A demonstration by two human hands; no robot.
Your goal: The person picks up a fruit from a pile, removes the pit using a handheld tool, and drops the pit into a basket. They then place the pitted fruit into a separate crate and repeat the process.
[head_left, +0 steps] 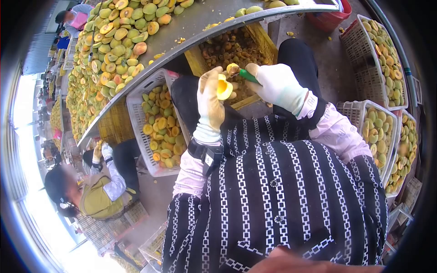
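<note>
My left hand (210, 98), in a stained white glove, is closed on a peach half (224, 88) whose bright yellow hollow faces right. My right hand (277, 86), gloved too, grips the green handle (249, 77) of a pitting tool. At the tool's tip sits a brownish pit with some yellow flesh (232, 69), just to the right of the left fingertips and apart from the hollowed half. Below both hands, between my knees, stands a yellow crate (263, 40) holding many brown pits and scraps.
A metal worktable (182, 28) bears a big heap of halved peaches (114, 50). A white crate of halves (133, 107) stands by my left knee. More filled crates (359, 54) line the right side, near a red tub (331, 18). A co-worker (102, 195) sits at left.
</note>
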